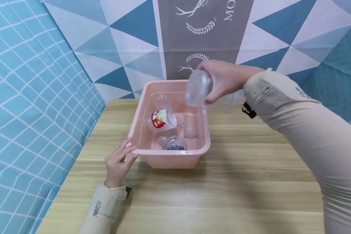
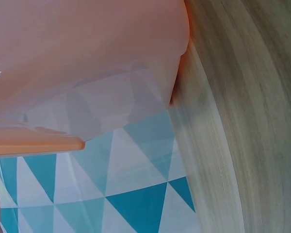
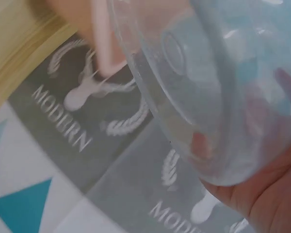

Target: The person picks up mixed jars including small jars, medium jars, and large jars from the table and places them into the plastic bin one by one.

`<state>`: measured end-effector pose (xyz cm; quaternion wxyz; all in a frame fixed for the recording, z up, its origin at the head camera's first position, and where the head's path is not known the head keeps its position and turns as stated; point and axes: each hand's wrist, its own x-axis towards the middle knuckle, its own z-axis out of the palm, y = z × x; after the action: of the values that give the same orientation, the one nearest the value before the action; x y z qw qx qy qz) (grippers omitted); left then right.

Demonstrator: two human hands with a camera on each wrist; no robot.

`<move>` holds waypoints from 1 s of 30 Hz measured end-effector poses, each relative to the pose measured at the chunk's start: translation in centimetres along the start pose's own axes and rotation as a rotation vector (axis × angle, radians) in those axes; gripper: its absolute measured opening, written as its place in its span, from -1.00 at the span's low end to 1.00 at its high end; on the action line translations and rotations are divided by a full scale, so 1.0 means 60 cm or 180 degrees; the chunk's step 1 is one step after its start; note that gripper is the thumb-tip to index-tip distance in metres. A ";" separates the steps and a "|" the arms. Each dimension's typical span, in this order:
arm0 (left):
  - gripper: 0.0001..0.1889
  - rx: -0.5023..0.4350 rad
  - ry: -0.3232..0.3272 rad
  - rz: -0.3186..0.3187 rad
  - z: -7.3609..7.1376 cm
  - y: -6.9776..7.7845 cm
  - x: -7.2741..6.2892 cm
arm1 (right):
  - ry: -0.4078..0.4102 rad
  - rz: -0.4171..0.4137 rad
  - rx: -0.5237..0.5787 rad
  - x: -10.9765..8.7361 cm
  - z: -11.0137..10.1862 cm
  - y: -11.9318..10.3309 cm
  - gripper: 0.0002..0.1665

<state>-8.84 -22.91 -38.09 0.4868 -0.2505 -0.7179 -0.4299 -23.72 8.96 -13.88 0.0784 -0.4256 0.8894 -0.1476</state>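
A pink plastic basin (image 1: pixel 171 161) stands on the wooden table, its outer wall filling much of the left wrist view. My left hand (image 1: pixel 118 164) pinches its near left corner, fingers on the rim and thumb lower down. Above the right rim, my right hand (image 1: pixel 225 78) grips a round clear plastic container (image 1: pixel 195 91), tilted on its side. The right wrist view shows this container (image 3: pixel 223 97) large, with fingers seen through its wall. Inside the basin lie a cup with a red label (image 1: pixel 161 119), a round clear container (image 1: pixel 175 143) and a slim clear bottle (image 1: pixel 189 125).
More clear plastic (image 1: pixel 226 102) stands on the table behind my right hand, partly hidden. A patterned cloth (image 1: pixel 134 39) hangs at the back, and a blue checked cloth (image 1: pixel 32 97) covers the left side. The wooden table (image 1: pixel 222 195) extends in front and to the right.
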 end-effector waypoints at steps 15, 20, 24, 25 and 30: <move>-0.55 -0.0112 0.0013 0.0116 0.011 -0.006 0.001 | -0.0132 -0.0132 0.0555 0.039 0.037 -0.015 0.05; -0.52 -0.0090 0.0070 0.0125 0.006 -0.008 0.000 | -0.0115 -0.0223 0.0576 0.051 0.040 -0.029 0.04; -0.51 -0.0071 0.0075 0.0136 0.005 -0.008 0.001 | -0.0062 -0.0264 0.0444 0.055 0.038 -0.034 0.02; -0.51 -0.0073 0.0078 0.0145 0.004 -0.009 0.001 | -0.0040 -0.0258 0.0342 0.054 0.037 -0.035 0.02; -0.55 -0.0124 0.0091 0.0176 0.004 -0.008 -0.003 | 0.0063 0.0056 -0.0264 0.045 0.025 -0.027 0.11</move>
<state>-9.27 -22.95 -38.48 0.5037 -0.2735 -0.6952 -0.4337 -23.79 5.58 -14.81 0.0531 -0.4191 0.8992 -0.1141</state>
